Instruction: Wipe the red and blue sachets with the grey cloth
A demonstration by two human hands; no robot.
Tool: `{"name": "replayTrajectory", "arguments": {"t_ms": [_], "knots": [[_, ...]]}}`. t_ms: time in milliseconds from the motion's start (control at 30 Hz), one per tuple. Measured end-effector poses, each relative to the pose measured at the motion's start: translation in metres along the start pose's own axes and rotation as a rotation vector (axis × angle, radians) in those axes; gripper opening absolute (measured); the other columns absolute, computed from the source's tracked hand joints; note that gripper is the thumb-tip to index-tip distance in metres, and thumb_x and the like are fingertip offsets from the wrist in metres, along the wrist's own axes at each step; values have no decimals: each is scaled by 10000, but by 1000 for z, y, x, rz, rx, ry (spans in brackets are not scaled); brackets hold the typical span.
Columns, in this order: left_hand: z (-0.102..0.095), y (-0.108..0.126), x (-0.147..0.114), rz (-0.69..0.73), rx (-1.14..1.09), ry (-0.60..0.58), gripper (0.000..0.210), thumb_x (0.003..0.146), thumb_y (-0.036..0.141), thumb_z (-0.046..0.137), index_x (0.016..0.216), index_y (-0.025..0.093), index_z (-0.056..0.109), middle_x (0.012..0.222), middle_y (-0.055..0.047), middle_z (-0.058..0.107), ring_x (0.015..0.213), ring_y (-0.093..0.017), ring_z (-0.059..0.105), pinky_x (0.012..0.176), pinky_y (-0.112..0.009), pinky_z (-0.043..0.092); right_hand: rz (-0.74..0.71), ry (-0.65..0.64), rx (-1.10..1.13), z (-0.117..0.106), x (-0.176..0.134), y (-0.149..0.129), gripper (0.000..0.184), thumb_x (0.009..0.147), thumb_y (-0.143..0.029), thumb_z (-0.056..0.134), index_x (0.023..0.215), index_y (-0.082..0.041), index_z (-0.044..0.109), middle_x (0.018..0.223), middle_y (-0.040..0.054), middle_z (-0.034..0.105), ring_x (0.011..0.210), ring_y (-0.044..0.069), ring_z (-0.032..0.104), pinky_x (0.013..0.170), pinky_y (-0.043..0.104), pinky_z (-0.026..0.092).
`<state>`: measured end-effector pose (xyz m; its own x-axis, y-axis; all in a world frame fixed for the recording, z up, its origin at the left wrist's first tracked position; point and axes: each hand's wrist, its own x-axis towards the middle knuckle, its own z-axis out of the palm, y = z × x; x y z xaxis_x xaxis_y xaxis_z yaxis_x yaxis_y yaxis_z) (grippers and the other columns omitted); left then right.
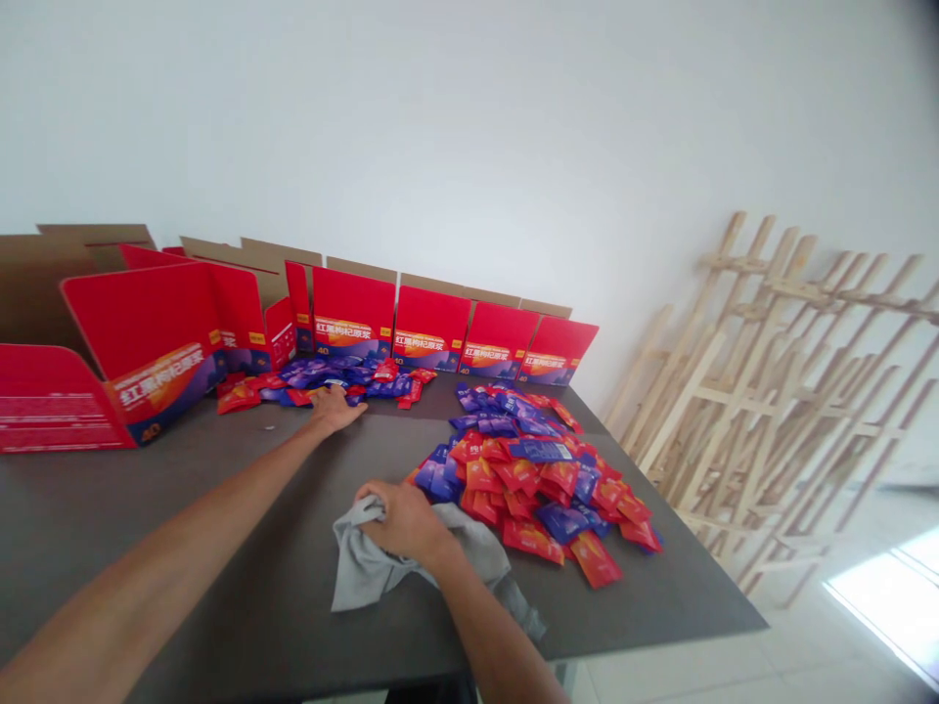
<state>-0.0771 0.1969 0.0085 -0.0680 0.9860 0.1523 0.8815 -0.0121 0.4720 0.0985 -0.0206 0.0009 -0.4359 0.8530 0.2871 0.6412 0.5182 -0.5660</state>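
Note:
My right hand (pixel 403 520) is closed on a crumpled grey cloth (pixel 367 572) that lies on the dark table, its tail trailing to the right under my wrist. Farther off, my left hand (pixel 335 408) is stretched out with its thumb apart from the fingers. Its fingertips touch the near edge of a pile of red and purple sachets (pixel 381 376) and are partly hidden among them. To the right of the cloth, a larger heap of red and purple sachets (pixel 514 474) spreads along the table's right side.
Several open red cartons (pixel 432 323) line the back of the table (pixel 242 567) against the white wall. A larger open carton (pixel 154 352) stands at the left. Wooden easels (pixel 734 411) lean on the wall at the right, beyond the table's edge.

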Motion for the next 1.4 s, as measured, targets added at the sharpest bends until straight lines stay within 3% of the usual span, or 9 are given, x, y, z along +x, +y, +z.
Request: {"name": "replayTrajectory", "arguments": {"t_ms": [133, 467, 633, 800, 900, 1067, 1200, 1300, 1400], "knots": [[-3, -1, -16, -126, 50, -61, 876, 686, 540, 670, 1354, 30, 426, 1391, -338, 435, 1314, -496, 387, 995, -498, 371, 6, -4, 11, -1, 0, 0, 201, 804, -208, 611, 993, -264, 653, 895, -33, 723, 836, 143, 683, 745, 201, 458], [-24, -56, -91, -27, -117, -122, 833, 511, 361, 821, 1246, 83, 545, 1264, -260, 579, 1279, -549, 415, 1019, -579, 337, 9, -1, 20, -2, -1, -2, 221, 798, -210, 610, 1010, -266, 639, 886, -33, 715, 825, 141, 676, 737, 200, 458], [-28, -35, -137, 103, -542, -186, 912, 479, 262, 853, 1308, 173, 483, 1392, -203, 516, 1311, -402, 459, 1104, -455, 336, 32, 154, 98, -6, 0, -7, 284, 787, -146, 543, 1045, -249, 604, 942, -17, 704, 856, 144, 662, 776, 216, 464], [-21, -13, -171, 244, -975, -430, 831, 526, 234, 874, 1268, 219, 501, 1300, -117, 600, 1218, -310, 552, 1041, -404, 421, -1, 273, 149, -5, 2, -1, 292, 756, -114, 499, 1012, -218, 591, 916, -1, 680, 834, 147, 640, 762, 220, 459], [-17, -12, -179, 149, -1089, -556, 674, 637, 243, 801, 1259, 208, 547, 1242, -87, 650, 1172, -283, 585, 1024, -398, 427, -28, 244, 156, -4, 2, 3, 281, 736, -107, 515, 978, -224, 597, 859, -18, 670, 769, 143, 630, 717, 211, 451], [-19, -11, -184, -60, -1317, -634, 571, 756, 258, 648, 1317, 206, 549, 1194, -75, 696, 1106, -264, 635, 916, -362, 488, 33, 225, 123, -2, 1, 5, 241, 764, -133, 556, 969, -247, 612, 851, -23, 693, 771, 157, 649, 732, 225, 458], [-13, -5, -191, -61, -1258, -690, 627, 845, 461, 599, 1416, 234, 474, 1376, -86, 601, 1259, -289, 555, 1026, -406, 445, 165, 381, 110, -3, 3, 8, 280, 754, -116, 541, 988, -254, 609, 876, -16, 702, 819, 177, 665, 749, 245, 458], [-6, -6, -198, 89, -1059, -669, 717, 851, 618, 539, 1449, 231, 448, 1515, -87, 455, 1447, -291, 313, 1178, -428, 254, 203, 525, 127, -5, 5, 11, 296, 760, -102, 499, 1001, -242, 600, 892, -7, 697, 850, 179, 659, 782, 259, 458], [1, -8, -205, 225, -920, -664, 761, 847, 664, 507, 1465, 227, 429, 1585, -80, 335, 1500, -283, 141, 1216, -433, 118, 158, 530, 154, -8, 4, 11, 277, 770, -112, 480, 992, -225, 600, 892, 5, 689, 843, 174, 651, 781, 259, 462]]}}
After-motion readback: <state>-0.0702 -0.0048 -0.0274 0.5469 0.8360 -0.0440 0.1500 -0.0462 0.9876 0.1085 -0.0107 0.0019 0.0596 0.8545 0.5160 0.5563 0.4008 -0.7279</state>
